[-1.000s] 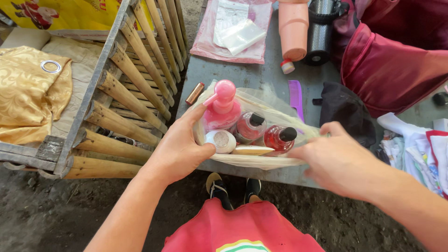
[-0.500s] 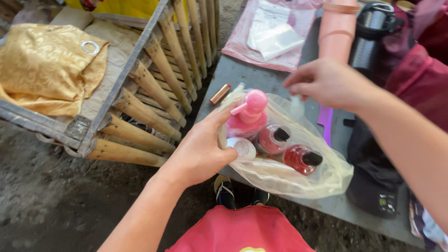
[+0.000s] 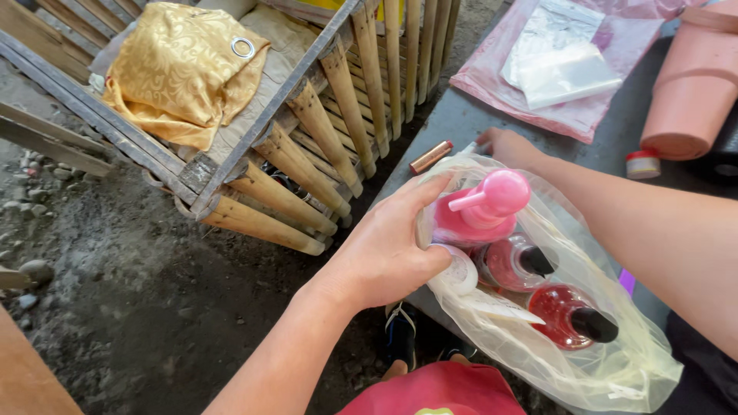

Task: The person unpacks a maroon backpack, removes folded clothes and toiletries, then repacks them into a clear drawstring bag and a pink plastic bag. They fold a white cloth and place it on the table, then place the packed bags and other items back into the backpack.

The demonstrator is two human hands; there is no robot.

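Head view: left hand (image 3: pixel 388 253) gripping clear plastic bag (image 3: pixel 584 338) w/ pink pump bottle (image 3: pixel 480 211) inside; right hand (image 3: pixel 509 146) at bag rim nr copper tube (image 3: pixel 430 157), grip unclear.

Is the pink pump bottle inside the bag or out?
Inside. The pink pump bottle sits within the clear plastic bag, whose film wraps around it.

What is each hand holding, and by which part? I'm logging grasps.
The left hand grips the clear bag of bottles by its near side, around the pink pump bottle. The right hand is at the bag's far rim; whether it pinches it cannot be told.
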